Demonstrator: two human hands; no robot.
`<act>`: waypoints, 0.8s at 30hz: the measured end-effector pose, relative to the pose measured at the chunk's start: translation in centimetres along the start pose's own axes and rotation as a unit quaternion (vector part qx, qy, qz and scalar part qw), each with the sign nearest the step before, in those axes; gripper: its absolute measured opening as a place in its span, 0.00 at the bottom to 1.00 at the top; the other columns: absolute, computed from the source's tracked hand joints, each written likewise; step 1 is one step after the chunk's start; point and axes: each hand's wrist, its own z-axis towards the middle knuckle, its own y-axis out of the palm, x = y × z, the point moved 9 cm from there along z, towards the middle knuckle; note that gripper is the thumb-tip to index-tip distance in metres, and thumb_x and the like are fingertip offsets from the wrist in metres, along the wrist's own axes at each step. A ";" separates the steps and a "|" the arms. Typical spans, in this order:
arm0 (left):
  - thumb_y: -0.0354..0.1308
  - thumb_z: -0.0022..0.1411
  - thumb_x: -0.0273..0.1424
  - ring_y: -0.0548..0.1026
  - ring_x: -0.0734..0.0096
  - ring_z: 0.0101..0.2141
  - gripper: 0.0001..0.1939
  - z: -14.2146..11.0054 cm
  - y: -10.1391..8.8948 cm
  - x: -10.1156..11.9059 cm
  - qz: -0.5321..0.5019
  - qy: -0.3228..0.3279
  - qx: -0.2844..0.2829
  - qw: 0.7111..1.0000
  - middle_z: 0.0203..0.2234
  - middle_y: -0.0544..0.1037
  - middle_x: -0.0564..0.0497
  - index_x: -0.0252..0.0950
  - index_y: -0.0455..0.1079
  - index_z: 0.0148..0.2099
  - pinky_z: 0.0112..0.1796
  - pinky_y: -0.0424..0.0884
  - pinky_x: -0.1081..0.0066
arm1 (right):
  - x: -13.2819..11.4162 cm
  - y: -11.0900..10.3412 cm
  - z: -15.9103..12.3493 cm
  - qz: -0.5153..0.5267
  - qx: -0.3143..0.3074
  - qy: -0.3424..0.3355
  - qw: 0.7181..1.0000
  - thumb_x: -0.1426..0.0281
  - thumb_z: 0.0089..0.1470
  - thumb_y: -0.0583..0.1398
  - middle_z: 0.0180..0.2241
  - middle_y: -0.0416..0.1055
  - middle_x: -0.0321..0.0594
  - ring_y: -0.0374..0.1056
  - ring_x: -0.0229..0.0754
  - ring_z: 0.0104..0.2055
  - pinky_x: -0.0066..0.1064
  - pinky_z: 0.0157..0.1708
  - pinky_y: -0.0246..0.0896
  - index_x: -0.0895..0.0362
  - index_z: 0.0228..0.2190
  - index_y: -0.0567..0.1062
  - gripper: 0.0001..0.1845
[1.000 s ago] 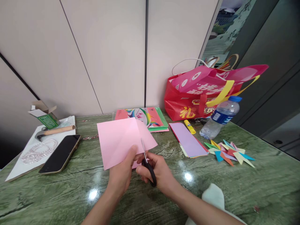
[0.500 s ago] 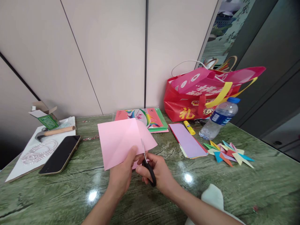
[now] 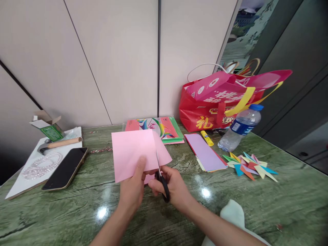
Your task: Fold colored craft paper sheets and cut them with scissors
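Pink paper sheet (image 3: 129, 150): held up over counter (image 3: 64, 218), pinched by left grip (image 3: 132, 191); whether pink below is same sheet, cannot be told. Scissors (image 3: 166, 191), one pair, clasped by right grip (image 3: 176, 188), blades laid against sheet. Cutting judged under way; steady sheet, aligned blades called for. Beyond sheet: one paper packet (image 3: 167, 128). Right of sheet: one glue stick (image 3: 207, 138), one bottle (image 3: 238, 130), one red bag (image 3: 192, 111). Left of sheet: one smartphone (image 3: 66, 169), one claw hammer (image 3: 63, 142).
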 end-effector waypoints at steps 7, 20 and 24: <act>0.65 0.40 0.34 0.73 0.60 0.39 0.22 -0.1 -0.3 -0.4 0.004 -0.005 0.019 1.000 0.34 0.76 0.46 0.34 0.69 0.40 0.37 0.71 0.65 | 0.0 -0.5 0.0 -0.017 0.023 0.004 1.000 0.60 0.32 0.66 0.14 0.61 0.29 0.56 0.31 0.16 0.23 0.16 0.51 0.60 0.27 0.67 0.22; 0.66 0.39 0.31 0.73 0.64 0.32 0.24 -0.3 0.2 -0.4 -0.049 -0.031 0.010 0.998 0.31 0.76 0.49 0.34 0.68 0.42 0.37 0.70 0.63 | 0.1 -0.5 0.1 -0.033 0.016 0.002 0.999 0.60 0.33 0.66 0.16 0.62 0.29 0.55 0.29 0.15 0.23 0.15 0.51 0.60 0.26 0.67 0.20; 0.65 0.39 0.31 0.73 0.64 0.33 0.23 -0.4 0.1 -0.4 -0.043 -0.032 0.021 0.998 0.32 0.76 0.48 0.34 0.69 0.42 0.37 0.70 0.63 | 0.1 -0.5 0.1 -0.024 0.013 -0.004 1.000 0.60 0.32 0.66 0.16 0.62 0.29 0.55 0.30 0.17 0.22 0.16 0.51 0.60 0.26 0.67 0.21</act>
